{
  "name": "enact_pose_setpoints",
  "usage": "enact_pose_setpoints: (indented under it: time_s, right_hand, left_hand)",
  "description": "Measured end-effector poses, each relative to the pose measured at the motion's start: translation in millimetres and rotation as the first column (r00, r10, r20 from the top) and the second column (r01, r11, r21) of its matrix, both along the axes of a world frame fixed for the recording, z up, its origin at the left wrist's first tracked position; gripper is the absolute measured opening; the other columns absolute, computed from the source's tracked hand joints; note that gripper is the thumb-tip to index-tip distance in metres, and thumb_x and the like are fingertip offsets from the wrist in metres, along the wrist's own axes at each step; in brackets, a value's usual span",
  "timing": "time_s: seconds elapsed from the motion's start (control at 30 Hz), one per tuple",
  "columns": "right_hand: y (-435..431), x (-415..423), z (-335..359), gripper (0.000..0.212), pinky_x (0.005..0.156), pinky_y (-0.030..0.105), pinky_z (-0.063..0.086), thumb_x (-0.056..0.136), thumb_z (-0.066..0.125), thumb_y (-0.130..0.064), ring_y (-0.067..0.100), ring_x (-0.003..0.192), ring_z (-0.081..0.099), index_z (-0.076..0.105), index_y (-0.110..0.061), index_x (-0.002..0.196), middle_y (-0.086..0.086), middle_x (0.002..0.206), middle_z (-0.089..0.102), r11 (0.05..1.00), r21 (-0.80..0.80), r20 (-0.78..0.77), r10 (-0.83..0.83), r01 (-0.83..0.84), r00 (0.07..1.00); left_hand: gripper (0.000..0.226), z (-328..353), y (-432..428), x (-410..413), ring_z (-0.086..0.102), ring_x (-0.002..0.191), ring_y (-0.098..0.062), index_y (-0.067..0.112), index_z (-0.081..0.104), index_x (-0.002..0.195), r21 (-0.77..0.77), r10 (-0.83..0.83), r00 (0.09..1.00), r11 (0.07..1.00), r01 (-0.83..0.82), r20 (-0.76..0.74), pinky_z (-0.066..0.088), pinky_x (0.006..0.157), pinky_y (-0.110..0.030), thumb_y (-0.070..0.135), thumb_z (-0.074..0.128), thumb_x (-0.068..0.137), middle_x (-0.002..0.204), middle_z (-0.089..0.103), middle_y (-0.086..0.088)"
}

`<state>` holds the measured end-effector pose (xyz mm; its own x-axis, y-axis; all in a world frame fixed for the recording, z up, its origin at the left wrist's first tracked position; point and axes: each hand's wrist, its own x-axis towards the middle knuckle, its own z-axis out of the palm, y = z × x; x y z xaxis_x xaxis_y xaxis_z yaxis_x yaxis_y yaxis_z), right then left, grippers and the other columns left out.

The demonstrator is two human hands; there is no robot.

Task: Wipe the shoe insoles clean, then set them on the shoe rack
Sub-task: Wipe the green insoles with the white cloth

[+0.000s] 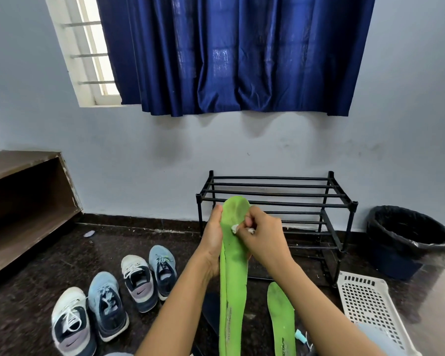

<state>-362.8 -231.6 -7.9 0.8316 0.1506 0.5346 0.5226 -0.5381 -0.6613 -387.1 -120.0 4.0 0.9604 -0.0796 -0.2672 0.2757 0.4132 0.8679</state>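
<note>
I hold a long green insole (233,278) upright in front of me. My left hand (212,237) grips its left edge near the toe end. My right hand (263,237) pinches a small white wad of wipe (235,228) and presses it against the insole's upper part. A second green insole (281,319) lies flat on the dark floor at the lower right. The black metal shoe rack (278,201) stands against the wall just behind my hands, with bare bars on its top shelf.
Two pairs of sneakers (113,301) sit on the floor at the left. A white perforated basket (370,304) is at the lower right, and a bin with a black liner (406,240) beside the rack. A brown wooden shelf (23,201) runs along the left wall.
</note>
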Motion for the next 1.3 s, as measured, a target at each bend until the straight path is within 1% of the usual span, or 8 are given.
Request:
enact_pose_setpoints:
  time_s: [0.2,0.3,0.57,0.77,0.9,1.03,1.2,1.3]
  right_hand:
    - [1.8,9.9,2.3,0.044,0.049,0.012,0.031,0.080,0.060,0.000,0.004,0.047,0.037,0.030,-0.028,0.064,-0.011,0.055,0.040,0.982,0.112,0.049,-0.158,0.152,0.986]
    - [-5.6,16.0,9.9,0.040,0.049,0.010,0.031,0.079,0.062,0.000,0.004,0.047,0.035,0.034,-0.024,0.064,-0.011,0.054,0.040,0.950,0.224,0.022,-0.231,0.220,0.973]
    - [19.0,-5.5,-5.0,0.044,0.050,0.013,0.033,0.082,0.061,-0.003,0.005,0.048,0.042,0.031,-0.029,0.064,-0.009,0.057,0.043,0.983,0.162,0.028,-0.088,0.082,0.996]
    - [12.3,6.3,4.3,0.026,0.052,0.024,0.023,0.082,0.060,-0.002,0.008,0.051,0.040,0.041,-0.016,0.073,-0.010,0.058,0.043,0.941,0.267,0.029,-0.224,0.208,0.974]
    - [-2.1,13.1,14.5,0.020,0.054,0.011,0.032,0.083,0.062,-0.005,0.002,0.057,0.044,0.045,-0.012,0.075,-0.005,0.062,0.052,0.887,0.369,-0.015,-0.292,0.276,0.956]
    - [-2.6,17.2,14.0,0.019,0.053,0.017,0.032,0.081,0.065,-0.009,0.014,0.059,0.049,0.047,-0.011,0.075,0.007,0.068,0.059,0.832,0.455,-0.069,-0.321,0.316,0.945]
    - [1.3,16.5,18.3,0.028,0.050,0.015,0.034,0.080,0.070,-0.013,0.020,0.056,0.048,0.043,-0.016,0.073,0.010,0.065,0.056,0.848,0.484,-0.032,-0.230,0.217,0.973]
    - [13.5,8.8,17.9,0.032,0.053,0.013,0.035,0.079,0.071,-0.011,0.010,0.057,0.049,0.041,-0.020,0.072,-0.001,0.064,0.051,0.887,0.449,0.029,-0.137,0.110,0.990]
  left_hand:
    - [0.072,0.3,-9.9,-4.0,0.067,0.064,-0.026,0.009,0.070,0.096,-0.014,-0.020,1.000,1.000,0.020,0.011,0.051,0.064,-0.033,0.063,0.024,0.097,0.077,0.071,-0.015]
    - [0.073,0.3,-12.8,-3.4,0.064,0.066,-0.029,0.007,0.070,0.096,-0.036,-0.044,0.999,0.998,0.043,-0.001,0.049,0.065,-0.036,0.065,0.025,0.095,0.079,0.069,-0.017]
    - [0.068,4.0,-0.7,-0.3,0.069,0.065,-0.024,0.007,0.068,0.096,-0.074,0.046,0.998,0.996,-0.044,0.032,0.055,0.059,-0.028,0.059,0.025,0.098,0.077,0.070,-0.014]
    - [0.064,3.9,-13.9,-6.0,0.069,0.058,-0.020,0.007,0.069,0.090,-0.039,0.016,0.998,0.999,-0.014,0.061,0.053,0.054,-0.023,0.050,0.024,0.101,0.069,0.071,-0.011]
    - [0.067,5.2,-20.7,-8.1,0.065,0.058,-0.023,0.009,0.071,0.088,-0.017,-0.033,0.998,0.999,0.034,0.053,0.050,0.056,-0.028,0.054,0.023,0.100,0.071,0.069,-0.012]
    - [0.068,7.3,-20.1,-7.8,0.063,0.063,-0.026,0.009,0.071,0.094,0.018,-0.067,0.996,0.998,0.066,0.057,0.048,0.061,-0.034,0.057,0.024,0.099,0.076,0.069,-0.014]
    - [0.070,7.3,-17.6,-8.1,0.061,0.065,-0.027,0.009,0.072,0.093,0.072,-0.090,0.995,0.994,0.087,0.046,0.047,0.064,-0.035,0.061,0.025,0.098,0.077,0.067,-0.015]
    - [0.064,4.0,-21.9,-10.1,0.066,0.061,-0.021,0.010,0.071,0.091,0.082,-0.068,0.997,0.995,0.064,0.044,0.051,0.058,-0.027,0.057,0.027,0.100,0.070,0.068,-0.011]
